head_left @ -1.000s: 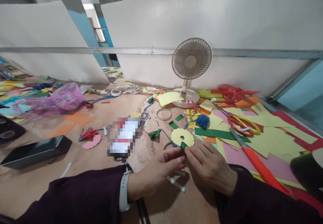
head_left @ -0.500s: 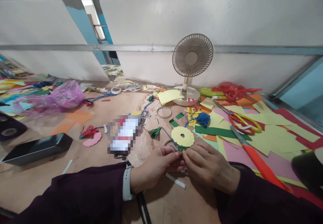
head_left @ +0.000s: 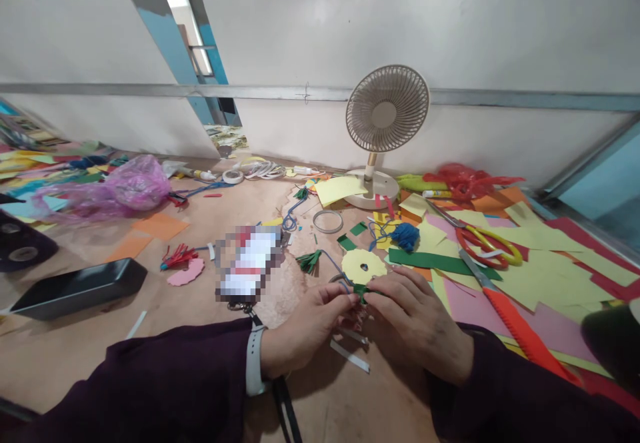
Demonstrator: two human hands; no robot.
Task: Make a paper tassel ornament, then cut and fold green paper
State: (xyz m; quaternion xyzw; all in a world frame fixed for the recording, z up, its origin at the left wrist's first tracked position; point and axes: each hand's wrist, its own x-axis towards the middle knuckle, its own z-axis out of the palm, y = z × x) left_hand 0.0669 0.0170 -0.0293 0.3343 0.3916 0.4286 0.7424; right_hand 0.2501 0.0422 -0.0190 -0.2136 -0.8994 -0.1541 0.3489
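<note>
Low over the table, my left hand [head_left: 313, 316] pinches the left end of a small green paper piece [head_left: 360, 290]. My right hand [head_left: 413, 316] grips the same piece at its right end, fingers curled and partly hiding it. Just beyond the fingertips lies a scalloped yellow paper disc [head_left: 364, 268] with a hole in its middle. Blue yarn runs from beside my left fingers to a green paper tassel [head_left: 309, 261]. A white paper strip [head_left: 351, 356] lies below my hands.
A phone [head_left: 250, 263] lies left of my hands. A desk fan [head_left: 387, 110] stands at the back. On the right are paper sheets [head_left: 535, 276], red-and-yellow scissors [head_left: 487, 243] and an orange cutter [head_left: 515, 323]. A black box [head_left: 80, 286] and pink plastic bag [head_left: 137, 183] are at left.
My fingers have shifted on the green paper, and more of it shows between them. The right-hand fingers have spread slightly. The whole view has moved a little.
</note>
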